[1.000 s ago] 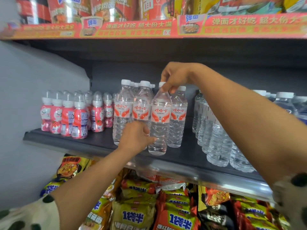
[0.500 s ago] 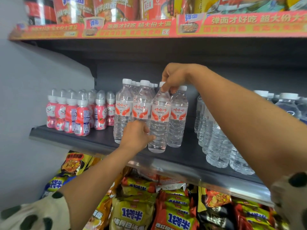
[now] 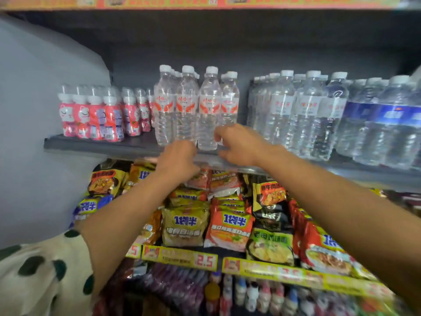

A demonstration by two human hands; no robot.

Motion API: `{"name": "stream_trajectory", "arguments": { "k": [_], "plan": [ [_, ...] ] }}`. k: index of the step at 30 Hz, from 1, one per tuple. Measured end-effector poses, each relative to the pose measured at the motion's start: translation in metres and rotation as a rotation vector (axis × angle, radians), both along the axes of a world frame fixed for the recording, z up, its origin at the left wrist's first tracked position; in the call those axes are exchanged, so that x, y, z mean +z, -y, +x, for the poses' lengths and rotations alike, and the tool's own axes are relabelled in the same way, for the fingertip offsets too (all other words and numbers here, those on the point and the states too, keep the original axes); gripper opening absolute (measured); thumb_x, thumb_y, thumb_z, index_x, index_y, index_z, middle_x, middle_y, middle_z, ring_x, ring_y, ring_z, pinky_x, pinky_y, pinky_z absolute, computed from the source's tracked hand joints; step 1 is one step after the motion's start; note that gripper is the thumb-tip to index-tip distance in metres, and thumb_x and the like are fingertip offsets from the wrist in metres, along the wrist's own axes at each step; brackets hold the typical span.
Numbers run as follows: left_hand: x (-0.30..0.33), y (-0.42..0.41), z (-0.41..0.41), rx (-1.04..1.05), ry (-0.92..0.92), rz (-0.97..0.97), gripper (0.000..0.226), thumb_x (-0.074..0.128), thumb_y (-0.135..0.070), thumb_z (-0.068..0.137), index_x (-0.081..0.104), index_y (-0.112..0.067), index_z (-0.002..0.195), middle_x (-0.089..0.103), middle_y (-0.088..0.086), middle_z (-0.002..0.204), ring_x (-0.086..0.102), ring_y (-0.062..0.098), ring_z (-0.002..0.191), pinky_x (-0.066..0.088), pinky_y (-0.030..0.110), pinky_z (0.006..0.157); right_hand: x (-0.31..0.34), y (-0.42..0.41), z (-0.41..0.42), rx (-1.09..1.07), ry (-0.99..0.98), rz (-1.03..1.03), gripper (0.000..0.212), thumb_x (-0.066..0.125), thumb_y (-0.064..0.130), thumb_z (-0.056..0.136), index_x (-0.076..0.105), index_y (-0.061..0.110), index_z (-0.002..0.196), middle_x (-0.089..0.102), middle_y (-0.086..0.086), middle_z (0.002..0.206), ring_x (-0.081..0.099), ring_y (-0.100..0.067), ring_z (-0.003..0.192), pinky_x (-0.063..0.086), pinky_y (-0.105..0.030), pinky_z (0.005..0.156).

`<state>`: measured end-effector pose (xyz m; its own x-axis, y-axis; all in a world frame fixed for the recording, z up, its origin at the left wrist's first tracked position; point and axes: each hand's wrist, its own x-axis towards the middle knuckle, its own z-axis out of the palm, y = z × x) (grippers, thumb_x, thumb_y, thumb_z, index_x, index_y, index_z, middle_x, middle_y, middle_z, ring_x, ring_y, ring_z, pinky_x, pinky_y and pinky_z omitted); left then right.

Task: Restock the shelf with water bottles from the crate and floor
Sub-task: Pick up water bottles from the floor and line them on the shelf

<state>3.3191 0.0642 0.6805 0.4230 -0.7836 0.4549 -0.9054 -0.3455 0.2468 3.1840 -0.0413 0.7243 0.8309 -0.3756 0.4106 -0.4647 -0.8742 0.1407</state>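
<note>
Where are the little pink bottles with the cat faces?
In the head view, the pink bottles stand at the left end of the dark shelf, right beside the red-labelled water bottles.

Dark grey shelving back panel (image 3: 250, 42) beneath a red price strip (image 3: 205, 1); pale grey wall (image 3: 34, 110) at left, evenly lit.
</note>
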Motion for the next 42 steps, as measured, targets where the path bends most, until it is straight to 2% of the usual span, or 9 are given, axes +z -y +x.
{"name": "stream_trajectory", "arguments": {
  "k": [4,9,17,22,25,30,34,39,42],
  "plan": [
    [-0.074,-0.038,-0.027,0.032,0.148,0.278,0.037,0.070,-0.024,0.079,0.057,-0.015,0.113,0.063,0.012,0.112,0.060,0.034,0.106,0.051,0.041,0.081,-0.105,-0.043,-0.024,-0.076,-0.128,0.101,0.058,0.063,0.029,0.084,0.039,0.010,0.133,0.049,-0.013,0.129,0.050,-0.034,0.118,0.046,-0.041,0.091],
    [-0.183,-0.066,-0.052,-0.060,0.089,0.505,0.046,0.067,-0.022,0.082,0.048,-0.014,0.124,0.058,0.009,0.119,0.058,0.030,0.109,0.049,0.037,0.078,-0.222,-0.079,-0.047,-0.092,-0.267,0.194,0.065,0.066,0.031,0.082,0.036,0.007,0.135,0.045,-0.013,0.127,0.045,-0.033,0.117,0.040,-0.040,0.087],
    [-0.374,-0.085,-0.087,-0.104,-0.167,0.689,0.047,0.062,-0.015,0.083,0.046,-0.011,0.126,0.054,0.011,0.125,0.052,0.030,0.117,0.046,0.038,0.090,-0.404,-0.099,-0.068,-0.093,-0.414,0.451,0.063,0.064,0.021,0.080,0.037,0.001,0.133,0.043,-0.017,0.127,0.046,-0.037,0.112,0.039,-0.042,0.080],
    [-0.535,-0.089,-0.116,-0.069,-0.407,0.818,0.037,0.055,-0.010,0.091,0.049,-0.005,0.127,0.055,0.012,0.125,0.055,0.032,0.115,0.047,0.039,0.093,-0.550,-0.099,-0.076,-0.110,-0.598,0.585,0.067,0.063,0.024,0.084,0.030,0.008,0.140,0.039,-0.014,0.134,0.042,-0.033,0.122,0.039,-0.040,0.090],
    [-0.628,-0.095,-0.130,-0.011,-0.514,0.833,0.037,0.052,-0.011,0.094,0.050,-0.005,0.130,0.053,0.015,0.131,0.051,0.031,0.120,0.040,0.031,0.097,-0.639,-0.094,-0.077,-0.118,-0.631,0.638,0.067,0.060,0.026,0.086,0.028,0.009,0.142,0.038,-0.012,0.138,0.039,-0.030,0.125,0.039,-0.038,0.094],
    [-0.772,-0.081,-0.125,-0.010,-0.462,1.018,0.042,0.056,-0.011,0.088,0.043,-0.009,0.128,0.050,0.011,0.130,0.052,0.029,0.119,0.045,0.037,0.095,-0.781,-0.086,-0.084,-0.102,-0.650,0.676,0.066,0.059,0.030,0.086,0.029,0.012,0.142,0.039,-0.011,0.137,0.040,-0.030,0.126,0.036,-0.037,0.099],
    [-0.874,-0.058,-0.103,0.033,-0.415,1.008,0.050,0.057,-0.009,0.088,0.040,-0.006,0.135,0.044,0.015,0.136,0.046,0.031,0.126,0.044,0.039,0.101,-0.878,-0.076,-0.081,-0.053,-0.653,0.690,0.066,0.059,0.027,0.087,0.028,0.011,0.143,0.038,-0.013,0.138,0.039,-0.031,0.126,0.035,-0.038,0.103],
    [-0.968,-0.024,-0.052,-0.003,-0.084,1.173,0.049,0.049,-0.016,0.095,0.033,-0.004,0.140,0.033,0.020,0.146,0.029,0.036,0.138,0.022,0.046,0.116,-0.970,-0.064,-0.072,-0.022,-0.587,0.702,0.056,0.058,0.023,0.088,0.033,0.012,0.137,0.043,-0.011,0.130,0.045,-0.028,0.116,0.038,-0.035,0.093],
    [-1.001,-0.011,-0.031,0.026,0.057,1.183,0.052,0.052,-0.023,0.094,0.037,-0.006,0.141,0.028,0.020,0.149,0.024,0.038,0.140,0.021,0.045,0.116,-1.010,-0.059,-0.064,-0.006,-0.575,0.706,0.057,0.057,0.026,0.090,0.032,0.012,0.138,0.043,-0.011,0.131,0.046,-0.028,0.116,0.040,-0.035,0.095]
  ]
}}
